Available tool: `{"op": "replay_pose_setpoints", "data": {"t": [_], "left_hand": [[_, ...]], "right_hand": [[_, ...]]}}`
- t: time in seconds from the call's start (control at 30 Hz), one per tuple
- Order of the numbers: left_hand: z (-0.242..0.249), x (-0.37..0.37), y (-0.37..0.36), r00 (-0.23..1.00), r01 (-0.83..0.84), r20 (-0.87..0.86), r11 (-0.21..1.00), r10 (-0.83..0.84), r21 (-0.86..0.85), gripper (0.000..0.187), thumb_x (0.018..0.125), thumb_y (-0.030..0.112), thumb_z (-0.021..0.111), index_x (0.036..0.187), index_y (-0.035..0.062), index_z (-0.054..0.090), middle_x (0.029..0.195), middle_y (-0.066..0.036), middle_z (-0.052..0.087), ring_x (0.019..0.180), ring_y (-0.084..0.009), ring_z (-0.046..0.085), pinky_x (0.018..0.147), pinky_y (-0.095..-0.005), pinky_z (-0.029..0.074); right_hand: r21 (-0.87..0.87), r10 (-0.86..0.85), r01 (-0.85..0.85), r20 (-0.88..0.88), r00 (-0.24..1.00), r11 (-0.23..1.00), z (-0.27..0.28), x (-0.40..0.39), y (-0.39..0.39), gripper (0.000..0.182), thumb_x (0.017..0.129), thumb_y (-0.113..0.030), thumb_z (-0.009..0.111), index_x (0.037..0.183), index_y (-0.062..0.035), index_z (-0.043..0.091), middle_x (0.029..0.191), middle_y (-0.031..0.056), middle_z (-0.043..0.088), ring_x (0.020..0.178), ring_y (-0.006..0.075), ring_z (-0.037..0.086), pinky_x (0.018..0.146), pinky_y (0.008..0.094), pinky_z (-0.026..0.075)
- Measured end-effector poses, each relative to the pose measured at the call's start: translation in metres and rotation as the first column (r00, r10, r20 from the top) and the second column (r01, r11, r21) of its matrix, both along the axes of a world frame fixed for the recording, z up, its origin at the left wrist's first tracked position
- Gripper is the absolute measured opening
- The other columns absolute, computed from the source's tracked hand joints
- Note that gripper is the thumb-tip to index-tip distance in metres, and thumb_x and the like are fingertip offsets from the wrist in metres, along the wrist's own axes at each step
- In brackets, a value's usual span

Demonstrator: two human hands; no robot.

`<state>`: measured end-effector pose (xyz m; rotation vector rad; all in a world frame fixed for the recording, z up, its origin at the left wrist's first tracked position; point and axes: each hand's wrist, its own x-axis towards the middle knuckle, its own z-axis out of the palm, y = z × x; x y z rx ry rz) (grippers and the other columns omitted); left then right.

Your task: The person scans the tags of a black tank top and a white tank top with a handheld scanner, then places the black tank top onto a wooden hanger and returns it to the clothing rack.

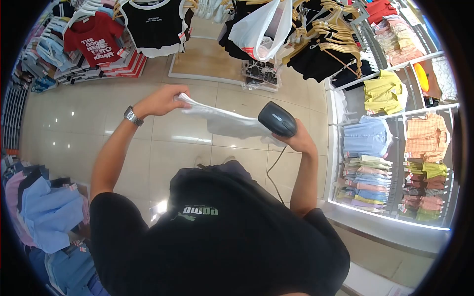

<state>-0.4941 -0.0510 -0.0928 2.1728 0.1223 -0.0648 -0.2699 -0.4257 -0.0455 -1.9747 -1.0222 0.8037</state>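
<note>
Scanner [277, 119]: black handheld unit gripped in the right hand [298, 140]; cable [273, 170] seen hanging below it
Garment [223, 120]: pale folded cloth stretched between both hands; one end pinched shut in the left hand [160, 101], other end touching the scanner
Wrist: metal watch [132, 116] worn on the left
Floor [74, 128]: beige tiles, glossy
Beyond: shelves of folded shirts [375, 177] at right; hung tops [153, 24] past the hands
</note>
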Motion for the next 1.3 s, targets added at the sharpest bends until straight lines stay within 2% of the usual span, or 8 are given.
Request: {"op": "replay_pose_setpoints", "data": {"t": [0.23, 0.33, 0.37, 0.6, 0.83, 0.93, 1.07, 1.3], "left_hand": [[0.143, -0.008, 0.005, 0.917, 0.396, 0.179, 0.867, -0.356, -0.302, 0.024, 0.091, 0.028, 0.068, 0.098, 0.0054, 0.061, 0.083, -0.004, 0.062, 0.078, -0.0184, 0.056, 0.089, -0.0373, 0.049], [0.119, 0.059, -0.013, 0.888, 0.435, 0.459, 0.381, -0.033, -0.816, 0.037, 0.099, 0.04, 0.05, 0.116, 0.0074, 0.058, 0.105, -0.006, 0.065, 0.103, -0.0265, 0.061, 0.103, -0.0522, 0.041], [0.112, 0.084, -0.028, 0.854, 0.506, 0.52, 0.187, 0.029, -0.842, 0.043, 0.102, 0.044, 0.044, 0.122, 0.0077, 0.057, 0.113, -0.007, 0.066, 0.113, -0.0299, 0.062, 0.107, -0.0566, 0.038], [0.024, 0.172, -0.192, 0.871, 0.234, 0.431, -0.573, -0.235, -0.786, 0.058, 0.103, 0.048, 0.038, 0.143, 0.0061, 0.038, 0.142, -0.014, 0.046, 0.131, -0.0355, 0.047, 0.111, -0.0558, 0.035], [-0.093, 0.141, -0.242, 0.997, 0.01, 0.023, -0.172, -0.077, -0.985, 0.068, 0.103, 0.048, 0.035, 0.154, 0.0047, 0.024, 0.158, -0.02, 0.03, 0.142, -0.0339, 0.036, 0.115, -0.0552, 0.031], [-0.104, 0.121, -0.242, 0.968, 0.243, 0.159, 0.548, -0.197, -0.8, 0.067, 0.103, 0.048, 0.036, 0.154, 0.0061, 0.026, 0.158, -0.018, 0.03, 0.142, -0.034, 0.035, 0.116, -0.0548, 0.031], [-0.111, 0.1, -0.262, 0.974, -0.048, -0.103, 0.26, -0.202, -0.965, 0.065, 0.102, 0.048, 0.038, 0.151, 0.0062, 0.028, 0.155, -0.017, 0.032, 0.14, -0.0331, 0.037, 0.115, -0.0539, 0.031], [-0.112, 0.094, -0.298, 0.944, -0.2, -0.22, 0.105, -0.246, -0.974, 0.062, 0.102, 0.046, 0.04, 0.148, 0.0063, 0.031, 0.151, -0.016, 0.035, 0.136, -0.0317, 0.04, 0.114, -0.0523, 0.033]], "right_hand": [[0.414, 0.046, -0.185, 0.323, 0.945, 0.891, 0.026, 0.101, -0.136, 0.075, 0.07, -0.01, 0.085, 0.135, 0.007, 0.051, 0.128, 0.0202, 0.062, 0.117, 0.0248, 0.061, 0.1, 0.0367, 0.048], [0.321, 0.066, -0.117, 0.168, 0.984, 0.94, 0.211, 0.038, -0.021, 0.065, 0.073, -0.02, 0.084, 0.128, 0.0026, 0.058, 0.121, 0.0155, 0.066, 0.109, 0.0226, 0.064, 0.096, 0.0354, 0.05], [0.086, 0.117, -0.224, 0.647, 0.754, 0.971, 0.239, 0.041, 0.011, 0.059, 0.075, -0.022, 0.082, 0.125, -0.0002, 0.06, 0.117, 0.0128, 0.067, 0.104, 0.0213, 0.065, 0.092, 0.0344, 0.051], [-0.603, 0.657, -0.388, 0.322, 0.682, 0.697, 0.156, 0.099, 0.146, 0.045, 0.067, -0.01, 0.075, 0.11, -0.0007, 0.063, 0.093, 0.0174, 0.07, 0.088, 0.0288, 0.068, 0.08, 0.0383, 0.053], [-0.258, 0.57, -0.515, 0.237, 0.787, 0.817, -0.108, 0.11, 0.107, 0.029, 0.065, -0.02, 0.071, 0.084, 0.0018, 0.069, 0.077, 0.0245, 0.069, 0.067, 0.0369, 0.066, 0.065, 0.0468, 0.052], [-0.14, 0.26, -0.259, -0.011, 0.966, 0.956, -0.146, 0.062, 0.071, 0.024, 0.07, -0.021, 0.072, 0.078, 0.0013, 0.066, 0.066, 0.0123, 0.066, 0.06, 0.0195, 0.059, 0.061, 0.0416, 0.051], [-0.31, -0.255, 0.14, -0.369, 0.894, 0.94, -0.151, 0.008, 0.022, 0.026, 0.072, -0.02, 0.075, 0.085, 0.0012, 0.069, 0.069, 0.0019, 0.063, 0.066, 0.0135, 0.057, 0.061, 0.0354, 0.051], [-0.086, -0.531, 0.53, 0.006, 0.847, 0.844, -0.212, -0.012, -0.049, 0.023, 0.074, -0.003, 0.062, 0.095, 0.0038, 0.067, 0.084, 0.0175, 0.071, 0.079, 0.0242, 0.066, 0.076, 0.0381, 0.052]]}}
